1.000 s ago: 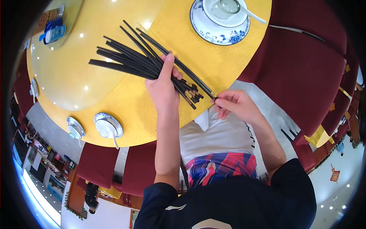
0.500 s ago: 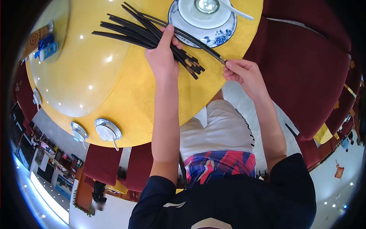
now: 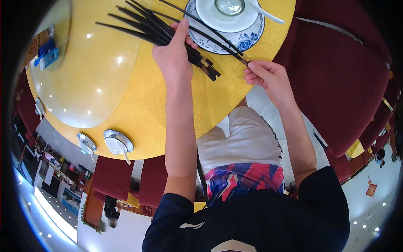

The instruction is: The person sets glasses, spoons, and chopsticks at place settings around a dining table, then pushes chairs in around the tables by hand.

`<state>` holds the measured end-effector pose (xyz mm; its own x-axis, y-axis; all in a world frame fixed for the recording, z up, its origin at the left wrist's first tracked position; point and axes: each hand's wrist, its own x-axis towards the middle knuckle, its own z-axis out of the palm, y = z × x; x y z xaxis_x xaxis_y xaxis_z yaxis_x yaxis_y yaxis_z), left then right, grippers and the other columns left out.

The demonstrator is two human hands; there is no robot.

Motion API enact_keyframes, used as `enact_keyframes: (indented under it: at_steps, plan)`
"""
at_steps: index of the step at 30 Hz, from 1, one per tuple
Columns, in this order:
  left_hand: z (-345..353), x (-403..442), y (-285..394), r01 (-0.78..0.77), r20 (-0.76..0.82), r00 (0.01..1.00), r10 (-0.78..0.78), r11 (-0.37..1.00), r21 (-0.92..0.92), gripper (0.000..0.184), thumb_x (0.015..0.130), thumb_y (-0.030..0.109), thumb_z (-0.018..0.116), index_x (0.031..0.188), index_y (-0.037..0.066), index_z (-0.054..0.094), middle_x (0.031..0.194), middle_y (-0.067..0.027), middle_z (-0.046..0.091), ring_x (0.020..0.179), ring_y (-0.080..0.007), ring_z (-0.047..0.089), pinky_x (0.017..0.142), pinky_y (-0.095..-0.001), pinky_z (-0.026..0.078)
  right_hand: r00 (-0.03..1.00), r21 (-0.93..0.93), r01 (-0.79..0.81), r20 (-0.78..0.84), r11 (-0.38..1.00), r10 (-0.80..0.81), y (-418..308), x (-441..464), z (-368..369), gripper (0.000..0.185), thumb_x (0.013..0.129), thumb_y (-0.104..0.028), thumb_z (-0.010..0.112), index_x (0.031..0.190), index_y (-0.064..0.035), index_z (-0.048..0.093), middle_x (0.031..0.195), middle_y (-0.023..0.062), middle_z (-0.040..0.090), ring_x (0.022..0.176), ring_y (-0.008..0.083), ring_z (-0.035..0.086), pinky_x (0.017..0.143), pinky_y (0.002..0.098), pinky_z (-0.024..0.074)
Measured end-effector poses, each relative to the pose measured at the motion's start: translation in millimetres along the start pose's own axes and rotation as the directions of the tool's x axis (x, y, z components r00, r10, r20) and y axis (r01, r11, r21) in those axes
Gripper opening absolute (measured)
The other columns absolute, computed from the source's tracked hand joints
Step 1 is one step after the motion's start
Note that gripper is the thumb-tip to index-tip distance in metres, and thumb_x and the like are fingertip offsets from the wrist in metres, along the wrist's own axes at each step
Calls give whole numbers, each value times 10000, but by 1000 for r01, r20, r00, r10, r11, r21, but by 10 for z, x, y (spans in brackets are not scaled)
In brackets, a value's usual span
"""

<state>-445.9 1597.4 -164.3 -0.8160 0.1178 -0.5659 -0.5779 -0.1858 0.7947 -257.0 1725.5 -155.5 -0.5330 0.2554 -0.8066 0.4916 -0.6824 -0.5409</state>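
My left hand (image 3: 176, 52) is wrapped round a bundle of black chopsticks (image 3: 145, 26), which fan out to the upper left. Their gold-banded ends stick out below the fingers. My right hand (image 3: 266, 77) pinches the banded ends of two chopsticks (image 3: 222, 44), whose shafts run up and left, one of them passing close to my left hand. Behind these two lies a blue-and-white plate (image 3: 248, 38) bearing a white bowl with a small glass dish (image 3: 230, 6) and a white spoon (image 3: 268, 15).
The round yellow table (image 3: 168, 122) carries a glass turntable (image 3: 100, 80), a blue packet (image 3: 49, 58) and more plate settings, one with a spoon (image 3: 118, 143). Dark red chairs (image 3: 336, 80) surround it. A person in dark clothes (image 3: 111, 210) is in the background.
Both hands have moved up over the table towards the plate. The two chopsticks in my right hand have spread apart and come away from the bundle.
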Motion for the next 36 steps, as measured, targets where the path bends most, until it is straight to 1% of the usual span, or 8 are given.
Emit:
enact_keyframes:
  at_steps: [13, 16, 18, 21, 23, 25, 28, 36]
  plan:
    - [-31, 72, 72, 13, 18, 1000, -16, 983, 185, 215, 844, 105, 744, 804, 4, 559, 576, -35, 526, 459, -118, 483, 446, -266, 399, 1000, -129, -17, -10, 991, 16, -76, -51, 53, 266, 939, -179, 641, 1055, 59, 666, 904, 111, 701, 773, 157, 689, 726, 277, 572]
    - [-153, -67, 48, 24, 12, 1000, -25, 997, 78, 200, 890, 139, 700, 840, 11, 555, 595, -23, 501, 474, -113, 464, 459, -269, 388, 996, -282, 27, -75, 959, -50, -132, -170, 31, 248, 946, -201, 632, 995, 37, 683, 850, 84, 691, 718, 133, 672, 667, 256, 556]
    - [-315, -261, 42, 80, 11, 997, -81, 996, 47, 194, 914, 150, 674, 865, 27, 533, 619, -19, 479, 503, -115, 452, 467, -277, 383, 952, -622, 13, -233, 783, -201, -161, -290, -18, 238, 927, -209, 662, 887, 23, 694, 769, 46, 678, 644, 89, 636, 593, 224, 520]
    - [-727, -566, -4, 132, 60, 989, -135, 990, 54, 204, 991, 220, 562, 899, 49, 497, 637, -21, 455, 507, -118, 423, 467, -282, 367, 952, -645, 130, -131, 753, -276, -55, -468, 100, 209, 920, -181, 670, 836, 10, 683, 682, 2, 633, 573, 33, 547, 514, 197, 445]
    - [-1020, -772, -32, 319, 204, 929, -308, 947, -24, 242, 1000, 232, 535, 894, 15, 540, 592, -30, 483, 470, -120, 453, 456, -278, 380, 961, -612, 199, -30, 765, -274, 102, -492, 388, 187, 909, -161, 683, 843, 13, 679, 678, -14, 599, 569, 6, 493, 481, 190, 395]
    - [-1217, -980, -22, 307, 211, 929, -304, 952, 22, 265, 1013, 243, 498, 881, 17, 543, 587, -27, 490, 479, -113, 467, 461, -271, 384, 954, -493, 295, 112, 818, -277, 196, -485, 832, 200, 905, -169, 691, 843, 19, 665, 680, -17, 582, 534, 14, 480, 460, 202, 379]
    - [-1535, -1230, -32, 334, 368, 857, -361, 932, 136, 187, 984, 185, 551, 889, 24, 552, 597, -12, 517, 495, -88, 486, 467, -253, 386, 970, -335, 111, 242, 936, -28, 187, -383, 1246, 211, 896, -187, 705, 846, 14, 659, 702, -6, 598, 511, 36, 493, 460, 208, 379]
    - [-2227, -1650, -11, 309, 352, 887, -298, 951, 26, 140, 942, 142, 625, 943, 10, 579, 609, -13, 548, 485, -80, 502, 451, -240, 391, 923, -543, 103, 365, 833, 124, 593, -417, 1833, 222, 902, -210, 698, 830, -5, 656, 632, -2, 580, 502, 53, 525, 444, 209, 371]
